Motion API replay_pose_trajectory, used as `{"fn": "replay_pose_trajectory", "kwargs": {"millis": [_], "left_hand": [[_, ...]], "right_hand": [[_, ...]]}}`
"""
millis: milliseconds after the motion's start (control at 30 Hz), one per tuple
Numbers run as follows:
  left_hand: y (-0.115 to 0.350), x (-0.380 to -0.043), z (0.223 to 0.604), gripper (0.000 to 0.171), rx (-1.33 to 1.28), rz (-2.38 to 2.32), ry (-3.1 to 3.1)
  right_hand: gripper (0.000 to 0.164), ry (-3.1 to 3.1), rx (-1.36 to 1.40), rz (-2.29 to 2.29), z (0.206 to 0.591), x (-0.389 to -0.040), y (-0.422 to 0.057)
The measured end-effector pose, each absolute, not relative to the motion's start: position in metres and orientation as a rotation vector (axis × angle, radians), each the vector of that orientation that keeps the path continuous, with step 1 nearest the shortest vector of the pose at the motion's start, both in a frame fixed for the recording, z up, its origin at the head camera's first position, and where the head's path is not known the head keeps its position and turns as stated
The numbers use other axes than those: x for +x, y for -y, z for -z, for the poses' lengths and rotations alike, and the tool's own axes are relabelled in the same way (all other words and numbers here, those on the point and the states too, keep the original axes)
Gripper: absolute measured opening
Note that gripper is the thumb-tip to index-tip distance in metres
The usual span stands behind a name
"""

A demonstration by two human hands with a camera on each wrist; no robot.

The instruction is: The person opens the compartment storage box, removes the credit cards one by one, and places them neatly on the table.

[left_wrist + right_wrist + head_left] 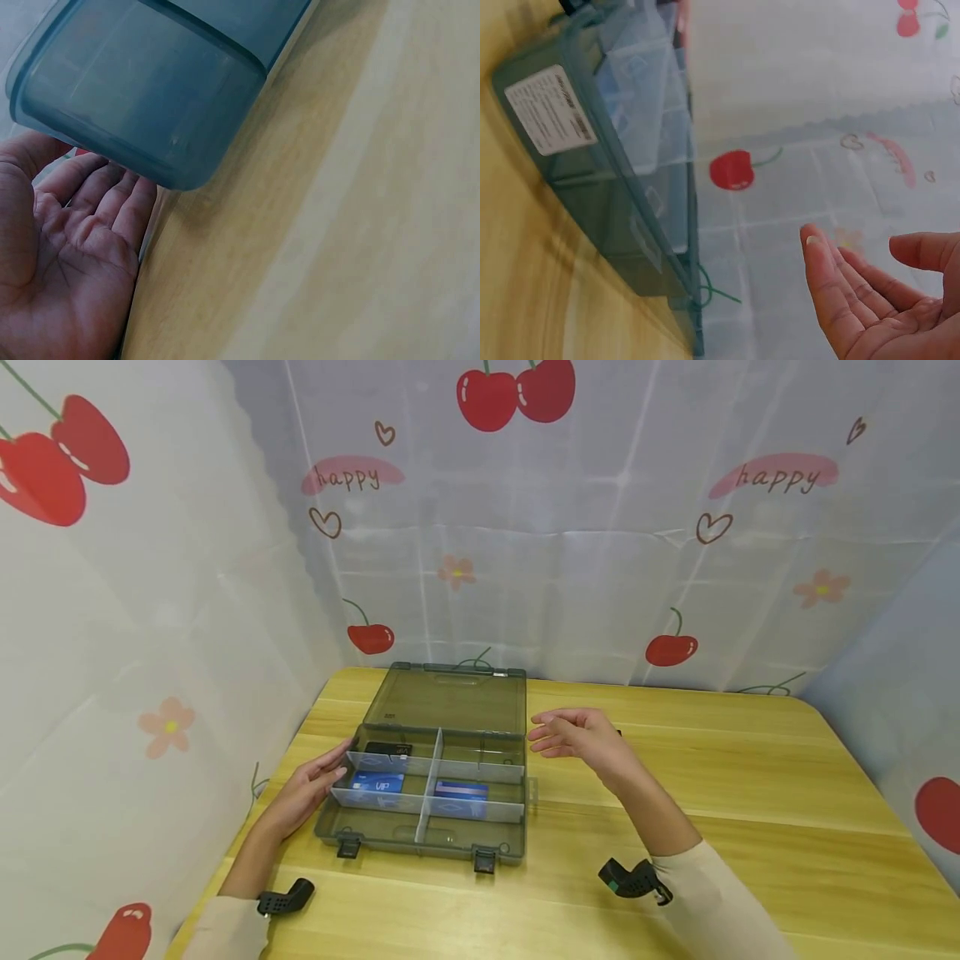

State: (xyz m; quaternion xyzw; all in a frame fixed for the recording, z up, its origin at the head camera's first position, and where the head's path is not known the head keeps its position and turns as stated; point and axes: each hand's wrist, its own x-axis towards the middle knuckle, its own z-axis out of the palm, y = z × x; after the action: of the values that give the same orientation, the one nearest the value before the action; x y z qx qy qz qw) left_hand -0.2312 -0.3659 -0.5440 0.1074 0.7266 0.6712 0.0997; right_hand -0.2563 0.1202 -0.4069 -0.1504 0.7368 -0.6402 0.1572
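Observation:
A grey-green translucent organizer box (pixel 480 850) lies with its lid (pixel 457 697) folded back. Clear dividers (pixel 427 781) split it into several compartments. A black card (pixel 386 749) lies in the back left compartment, a blue VIP card (pixel 377 782) in the middle left, and another blue card (pixel 461 791) in the middle right. My left hand (pixel 303 791) rests against the box's left side, its fingers fairly straight and the thumb near the rim. Off the right side, my right hand (pixel 885 304) is raised in the air, fingers loosely extended, holding nothing.
The box stands on a wooden table (pixel 712 760), toward its left side. Two dark latches (pixel 484 860) hang down at the box's front. A white label (pixel 551 110) is stuck on its right side. A cherry-print cloth (pixel 555 593) hangs behind and around the table.

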Motion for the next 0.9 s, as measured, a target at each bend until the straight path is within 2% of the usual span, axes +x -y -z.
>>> {"fn": "replay_pose_trajectory", "kwargs": {"millis": [600,900], "left_hand": [[0.366,-0.23,0.547,0.062,0.324,-1.997,-2.133],[0.366,-0.231,0.545,0.061,0.334,-1.985,-2.144]], "right_hand": [[0.045,-1.657,-0.354,1.71,0.425,-0.245,-0.085],[0.051,-1.619,-0.194,1.681,0.43,-0.249,-0.073]]}}
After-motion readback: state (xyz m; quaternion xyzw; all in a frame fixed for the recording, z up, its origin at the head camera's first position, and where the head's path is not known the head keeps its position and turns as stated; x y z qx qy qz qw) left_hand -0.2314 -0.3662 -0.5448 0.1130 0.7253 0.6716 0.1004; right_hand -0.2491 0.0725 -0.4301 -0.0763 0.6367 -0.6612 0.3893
